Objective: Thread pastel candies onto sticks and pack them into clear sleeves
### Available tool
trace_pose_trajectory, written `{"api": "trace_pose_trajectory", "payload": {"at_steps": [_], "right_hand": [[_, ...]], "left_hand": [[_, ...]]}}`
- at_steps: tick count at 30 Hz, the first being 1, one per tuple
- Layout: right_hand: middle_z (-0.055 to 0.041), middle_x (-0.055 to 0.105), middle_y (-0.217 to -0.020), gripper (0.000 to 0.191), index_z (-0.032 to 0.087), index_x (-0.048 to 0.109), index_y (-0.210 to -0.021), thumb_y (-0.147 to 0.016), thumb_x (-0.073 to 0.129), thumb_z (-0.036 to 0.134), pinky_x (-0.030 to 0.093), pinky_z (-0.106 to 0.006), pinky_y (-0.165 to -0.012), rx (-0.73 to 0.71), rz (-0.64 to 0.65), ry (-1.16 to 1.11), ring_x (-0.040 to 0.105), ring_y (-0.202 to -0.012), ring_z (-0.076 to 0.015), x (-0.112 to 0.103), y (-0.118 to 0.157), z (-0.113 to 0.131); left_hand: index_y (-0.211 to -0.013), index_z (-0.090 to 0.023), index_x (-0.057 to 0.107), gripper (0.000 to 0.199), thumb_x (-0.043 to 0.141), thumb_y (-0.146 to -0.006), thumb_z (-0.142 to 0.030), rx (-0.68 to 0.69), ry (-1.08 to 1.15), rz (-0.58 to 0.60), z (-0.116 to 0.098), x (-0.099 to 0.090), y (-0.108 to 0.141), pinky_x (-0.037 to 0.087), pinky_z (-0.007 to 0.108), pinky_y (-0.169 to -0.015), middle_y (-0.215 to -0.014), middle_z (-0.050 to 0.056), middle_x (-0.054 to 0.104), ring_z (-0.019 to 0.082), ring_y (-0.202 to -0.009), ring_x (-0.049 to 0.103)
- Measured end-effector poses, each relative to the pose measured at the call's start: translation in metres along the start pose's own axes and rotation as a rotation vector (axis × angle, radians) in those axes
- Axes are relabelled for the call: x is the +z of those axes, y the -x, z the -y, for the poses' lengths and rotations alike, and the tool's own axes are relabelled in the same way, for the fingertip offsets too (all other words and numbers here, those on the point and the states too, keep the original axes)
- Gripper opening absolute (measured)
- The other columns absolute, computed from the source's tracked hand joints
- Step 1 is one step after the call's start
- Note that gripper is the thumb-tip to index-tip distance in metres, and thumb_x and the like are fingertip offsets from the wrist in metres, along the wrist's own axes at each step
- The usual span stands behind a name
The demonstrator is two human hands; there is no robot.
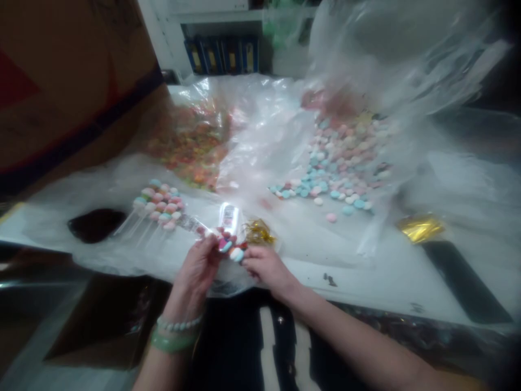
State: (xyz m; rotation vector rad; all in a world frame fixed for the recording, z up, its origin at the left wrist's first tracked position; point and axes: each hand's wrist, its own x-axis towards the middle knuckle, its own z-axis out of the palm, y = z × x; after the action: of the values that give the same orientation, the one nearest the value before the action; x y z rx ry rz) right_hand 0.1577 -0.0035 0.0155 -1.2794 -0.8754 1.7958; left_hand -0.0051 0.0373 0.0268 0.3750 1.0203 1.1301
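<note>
Both of my hands meet over the front of the white table around a small cluster of pink, red, white and blue pieces (232, 247), which look like candies. My left hand (200, 266) is closed on the cluster's left side. My right hand (266, 266) pinches at its right end, close to a white and pale blue piece. Just beyond my fingers are a shiny clear packet (228, 217) and a bunch of gold strips (259, 232). To the left lies a group of pastel round pieces on clear sticks (158, 203). Blur hides finer detail.
Behind are an open plastic bag of orange-red pieces (195, 141) and a heap of pastel discs (337, 163). A large cardboard box (73, 81) stands left, near a dark object (97, 224). Gold foil (421, 228) and a dark flat slab (466, 282) lie right.
</note>
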Motion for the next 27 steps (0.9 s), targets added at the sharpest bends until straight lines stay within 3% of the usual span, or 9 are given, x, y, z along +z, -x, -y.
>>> {"api": "trace_pose_trajectory", "payload": {"at_steps": [4,7,11,15,18,22,27], "right_hand": [[0.0021,0.057,-0.065,0.011,0.018,0.061,-0.068,-0.078,0.057,0.015,0.038,-0.025,-0.066,-0.332,-0.067,0.404,0.052,-0.067,-0.0129,-0.002,0.003,-0.001],[-0.0004,0.065,-0.078,0.012,0.019,0.065,-0.075,-0.083,0.058,0.015,0.04,-0.027,-0.075,-0.48,-0.126,0.639,0.058,-0.079,-0.016,-0.004,0.004,-0.004],[-0.0009,0.065,-0.079,0.014,0.019,0.065,-0.077,-0.087,0.056,0.014,0.04,-0.026,-0.072,-0.568,-0.158,0.808,0.059,-0.077,-0.0153,-0.004,0.005,-0.009],[-0.0046,0.061,-0.075,0.019,0.017,0.062,-0.078,-0.088,0.047,0.012,0.036,-0.029,-0.064,-0.835,-0.265,1.116,0.054,-0.069,-0.0168,-0.005,0.006,-0.013],[-0.0062,0.059,-0.074,0.019,0.016,0.061,-0.078,-0.087,0.045,0.01,0.032,-0.032,-0.061,-1.013,-0.331,1.301,0.048,-0.065,-0.0184,-0.007,0.007,-0.016],[-0.0052,0.059,-0.073,0.017,0.017,0.061,-0.078,-0.088,0.047,0.012,0.033,-0.031,-0.062,-0.968,-0.273,1.26,0.049,-0.065,-0.0176,-0.009,0.005,-0.016],[-0.0011,0.062,-0.076,0.013,0.018,0.063,-0.076,-0.085,0.056,0.013,0.038,-0.026,-0.068,-0.615,-0.142,0.807,0.054,-0.073,-0.0145,-0.007,0.002,-0.007]], "left_hand": [[-0.09,-0.01,0.072,0.011,0.072,-0.085,-0.02,-0.028,0.011,-0.049,-0.013,-0.004,-0.002,0.062,0.034,-0.077,-0.09,0.012,0.074,0.024,-0.083,0.073],[-0.087,-0.009,0.07,0.006,0.068,-0.087,-0.015,0.034,0.054,-0.086,-0.02,-0.008,-0.005,0.062,0.032,-0.077,-0.091,0.012,0.073,0.022,-0.082,0.073],[-0.087,-0.009,0.069,0.003,0.066,-0.086,-0.008,0.086,0.053,-0.1,-0.016,-0.007,-0.005,0.062,0.029,-0.074,-0.089,0.011,0.072,0.021,-0.079,0.073],[-0.089,-0.01,0.069,0.004,0.065,-0.087,-0.01,0.089,0.076,-0.107,-0.006,-0.002,-0.003,0.062,0.026,-0.072,-0.09,0.01,0.073,0.019,-0.079,0.072],[-0.088,-0.008,0.069,0.017,0.055,-0.096,-0.014,0.046,0.11,-0.138,-0.004,0.003,-0.003,0.062,0.026,-0.071,-0.086,0.012,0.072,0.019,-0.077,0.072],[-0.083,-0.01,0.067,0.026,0.047,-0.099,-0.015,0.012,0.187,-0.239,-0.009,0.007,-0.005,0.063,0.029,-0.073,-0.083,0.01,0.072,0.019,-0.079,0.073],[-0.082,-0.009,0.067,0.031,0.043,-0.1,-0.015,0.019,0.181,-0.207,-0.01,0.009,-0.004,0.063,0.03,-0.073,-0.083,0.01,0.071,0.019,-0.078,0.073]]}}
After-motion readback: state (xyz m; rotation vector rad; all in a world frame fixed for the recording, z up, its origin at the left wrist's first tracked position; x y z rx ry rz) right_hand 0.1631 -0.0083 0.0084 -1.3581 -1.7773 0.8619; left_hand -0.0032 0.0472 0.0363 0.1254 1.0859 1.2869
